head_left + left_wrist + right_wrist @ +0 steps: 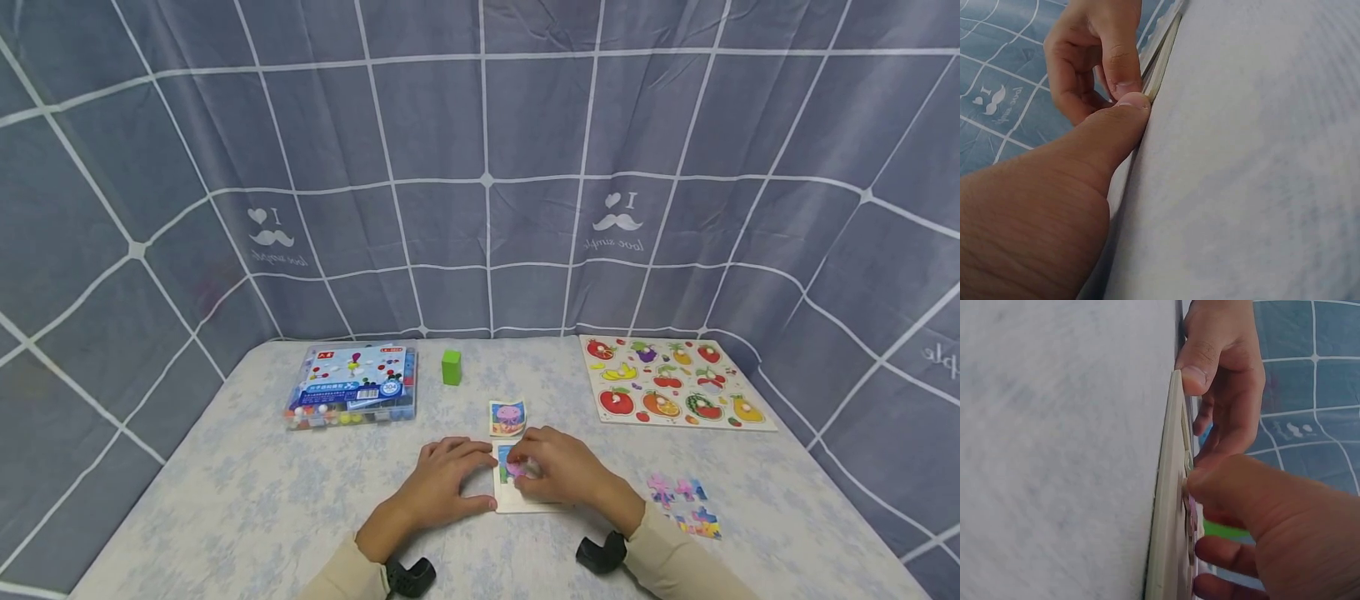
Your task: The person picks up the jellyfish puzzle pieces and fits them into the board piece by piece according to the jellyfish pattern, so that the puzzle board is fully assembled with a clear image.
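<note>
A small puzzle board (513,502) lies flat before me, with joined puzzle pieces in its upper left showing a blue, green and pink picture. Along the board's left side rests my left hand (452,482), thumb at the near corner and fingertips at the upper edge. My right hand (564,468) reaches over the board from the right and pinches a puzzle piece (1186,490) between thumb and fingers, low against the surface. That piece is mostly hidden by the fingers. Just beyond the board lies a small picture card (507,417) with a pink figure.
Loose puzzle pieces (662,490) lie to the right, beside the right forearm. A fruit puzzle board (611,379) occupies the back right. At the back left sits a clear plastic case (352,383) of colored balls, with a green block (452,367) standing to its right.
</note>
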The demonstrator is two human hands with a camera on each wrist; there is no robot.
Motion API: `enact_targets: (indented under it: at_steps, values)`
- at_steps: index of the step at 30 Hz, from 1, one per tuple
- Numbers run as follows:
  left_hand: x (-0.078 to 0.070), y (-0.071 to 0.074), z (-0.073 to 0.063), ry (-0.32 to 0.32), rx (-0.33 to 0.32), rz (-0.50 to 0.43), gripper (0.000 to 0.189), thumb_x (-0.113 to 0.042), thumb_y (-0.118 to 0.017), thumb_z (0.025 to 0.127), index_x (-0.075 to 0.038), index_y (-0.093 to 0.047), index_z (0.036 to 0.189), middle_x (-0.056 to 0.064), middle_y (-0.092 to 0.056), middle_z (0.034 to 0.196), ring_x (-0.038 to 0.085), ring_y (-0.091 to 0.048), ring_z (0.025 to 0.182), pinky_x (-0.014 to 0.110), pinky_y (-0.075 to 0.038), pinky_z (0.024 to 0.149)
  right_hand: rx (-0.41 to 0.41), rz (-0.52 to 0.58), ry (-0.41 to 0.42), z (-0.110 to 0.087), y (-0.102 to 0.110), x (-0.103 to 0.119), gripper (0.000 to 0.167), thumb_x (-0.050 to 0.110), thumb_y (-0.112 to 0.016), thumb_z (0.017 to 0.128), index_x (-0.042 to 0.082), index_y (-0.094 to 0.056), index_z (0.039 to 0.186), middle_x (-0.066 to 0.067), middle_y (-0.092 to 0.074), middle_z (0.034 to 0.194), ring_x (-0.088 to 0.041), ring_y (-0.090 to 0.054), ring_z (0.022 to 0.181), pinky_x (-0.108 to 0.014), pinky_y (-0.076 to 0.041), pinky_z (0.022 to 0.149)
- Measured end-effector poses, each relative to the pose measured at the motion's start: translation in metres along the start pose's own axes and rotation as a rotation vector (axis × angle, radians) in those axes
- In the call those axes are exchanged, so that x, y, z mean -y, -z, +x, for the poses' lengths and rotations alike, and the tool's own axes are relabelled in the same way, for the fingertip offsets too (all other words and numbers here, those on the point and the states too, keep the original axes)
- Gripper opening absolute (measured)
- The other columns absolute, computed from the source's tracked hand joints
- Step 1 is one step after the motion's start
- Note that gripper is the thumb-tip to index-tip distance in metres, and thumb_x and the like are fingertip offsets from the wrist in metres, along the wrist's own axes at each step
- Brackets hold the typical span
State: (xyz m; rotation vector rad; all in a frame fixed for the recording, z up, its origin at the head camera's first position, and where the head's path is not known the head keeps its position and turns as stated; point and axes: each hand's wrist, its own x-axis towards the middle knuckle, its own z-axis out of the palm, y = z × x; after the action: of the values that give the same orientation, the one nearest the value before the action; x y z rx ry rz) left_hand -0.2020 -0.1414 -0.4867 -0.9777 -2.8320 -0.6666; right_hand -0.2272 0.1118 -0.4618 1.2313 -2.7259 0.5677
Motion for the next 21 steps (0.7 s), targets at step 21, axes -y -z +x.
enact_targets:
  at_steps: [21]
  values:
    - [0.0004, -0.0004, -0.0014, -0.014, -0.009, 0.001, 0.054, -0.060, -0.066, 0.092, -0.026, -0.064, 0.133, -0.005, -0.053, 0.146, 0.028, -0.043, 0.134, 0.063, -0.031, 0.100, -0.012, 0.003, 0.038, 0.0003, -0.0008, -0.0004, 0.012, 0.024, -0.081, 0.089, 0.015, -0.080, 0.098, 0.010, -0.061, 0.097, -0.008, -0.056, 0.090, -0.029, -0.050, 0.076]
